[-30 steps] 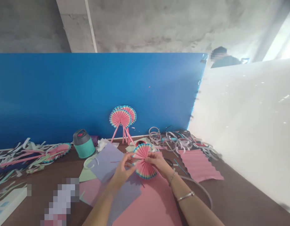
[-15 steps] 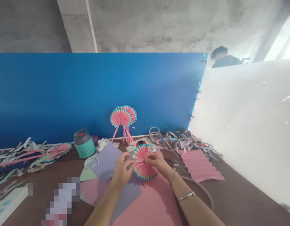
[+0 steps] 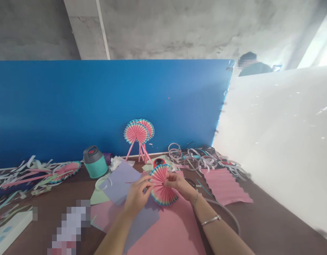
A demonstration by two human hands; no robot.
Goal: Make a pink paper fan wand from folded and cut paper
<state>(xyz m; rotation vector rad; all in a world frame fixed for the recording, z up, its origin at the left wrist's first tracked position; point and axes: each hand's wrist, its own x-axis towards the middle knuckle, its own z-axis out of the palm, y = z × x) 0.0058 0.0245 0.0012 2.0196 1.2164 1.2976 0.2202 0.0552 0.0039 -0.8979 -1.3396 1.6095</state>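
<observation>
I see only one real container on the table (image 3: 261,226): a teal flask (image 3: 95,164) with a dark lid, standing near the blue partition (image 3: 73,106). The lid is on, so I cannot tell what is inside.

The left hand (image 3: 136,197) and the right hand (image 3: 179,183) are both closed on the pleated fan (image 3: 161,186), which stands upright just above the pink sheet (image 3: 171,230). The left fingers pinch its left edge, and the right thumb and fingers pinch it near the middle.

The work place is closed in by the blue partition at the back and the white partition (image 3: 280,141) on the right. The brown table shows bare along the right side and in front of the flask. The far left is covered by a pile of paper strips (image 3: 25,175), and the back right by curled strips (image 3: 195,157).

I count four fans: the one in the hands, two finished fans (image 3: 138,131) leaning on the blue partition, and one flat fan (image 3: 66,169) among the strips on the left. There is one pink sheet, one lilac sheet (image 3: 120,182) and one pleated pink paper (image 3: 224,186) to the right of the hands. The right wrist has two bracelets (image 3: 211,220).
</observation>
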